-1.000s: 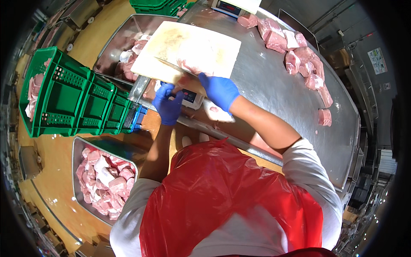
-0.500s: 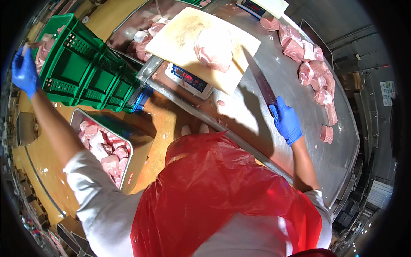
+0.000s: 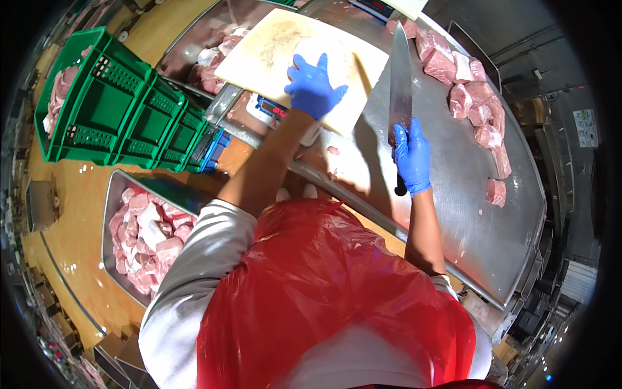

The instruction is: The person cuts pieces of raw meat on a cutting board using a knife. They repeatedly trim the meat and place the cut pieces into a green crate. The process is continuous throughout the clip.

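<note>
Knife [image 3: 401, 81] gripped in right hand [image 3: 413, 155]; left hand [image 3: 313, 89] (fingers [image 3: 322, 63] splayed) over board [image 3: 249, 55].

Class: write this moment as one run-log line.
left blue-gloved hand: spread over cream rectangular cutting board | right blue-gloved hand: holding long steel-bladed, black-handled knife

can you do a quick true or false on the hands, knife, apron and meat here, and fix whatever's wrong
1. The right hand grips a knife. True.
2. The left hand is inside a green crate. False: it is spread over the cutting board.
3. The knife's blade points away from the wearer. True.
4. The apron is blue. False: it is red.
5. Several meat pieces lie on the metal table, to the knife's right. True.
</note>
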Tool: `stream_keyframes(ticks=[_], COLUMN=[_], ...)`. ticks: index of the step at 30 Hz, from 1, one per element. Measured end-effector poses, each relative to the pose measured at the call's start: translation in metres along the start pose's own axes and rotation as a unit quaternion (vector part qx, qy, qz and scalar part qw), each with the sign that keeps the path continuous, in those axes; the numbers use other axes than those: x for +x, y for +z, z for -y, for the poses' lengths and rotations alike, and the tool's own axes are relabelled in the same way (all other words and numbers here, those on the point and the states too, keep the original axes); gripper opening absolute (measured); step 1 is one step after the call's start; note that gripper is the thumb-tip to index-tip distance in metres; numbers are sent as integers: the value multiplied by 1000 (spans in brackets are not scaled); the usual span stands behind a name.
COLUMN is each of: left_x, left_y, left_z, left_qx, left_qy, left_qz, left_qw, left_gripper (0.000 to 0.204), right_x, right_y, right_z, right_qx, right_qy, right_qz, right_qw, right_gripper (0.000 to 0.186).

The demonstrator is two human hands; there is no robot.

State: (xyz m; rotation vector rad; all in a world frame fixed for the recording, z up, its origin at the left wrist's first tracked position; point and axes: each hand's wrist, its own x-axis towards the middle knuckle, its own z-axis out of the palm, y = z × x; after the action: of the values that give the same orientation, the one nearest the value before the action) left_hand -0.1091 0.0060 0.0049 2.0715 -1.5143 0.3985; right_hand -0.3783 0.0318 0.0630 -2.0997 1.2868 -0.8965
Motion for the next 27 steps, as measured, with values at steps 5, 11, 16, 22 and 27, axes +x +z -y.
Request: stream_keyframes(ticks=[5,11,16,22,27], left_x=[4,-7,-37,-23,-41], left_y=[-25,-32,-9,-18,-8], left_z=[12,115,95,91,95], left_qx=[-56,-349,-317,-270,-345], left_qy=[60,-48,-84,-2,-88], left_qz=[51,46,-128,-176,-155], left_qw=[995,935,936,947,922], left_gripper=[63,68,46,31,26], right_x=[-3,-25,33,111,88], right_y=[-9,14,72,161,143], right_z=[3,-25,48,97,105], right_qx=[-37,-115,-134,-126,-220], right_qy=[-19,-64,-104,-197,-148], right_qz=[18,64,127,152,252], right_qw=[999,989,977,960,930], right_gripper=[18,18,23,24,24])
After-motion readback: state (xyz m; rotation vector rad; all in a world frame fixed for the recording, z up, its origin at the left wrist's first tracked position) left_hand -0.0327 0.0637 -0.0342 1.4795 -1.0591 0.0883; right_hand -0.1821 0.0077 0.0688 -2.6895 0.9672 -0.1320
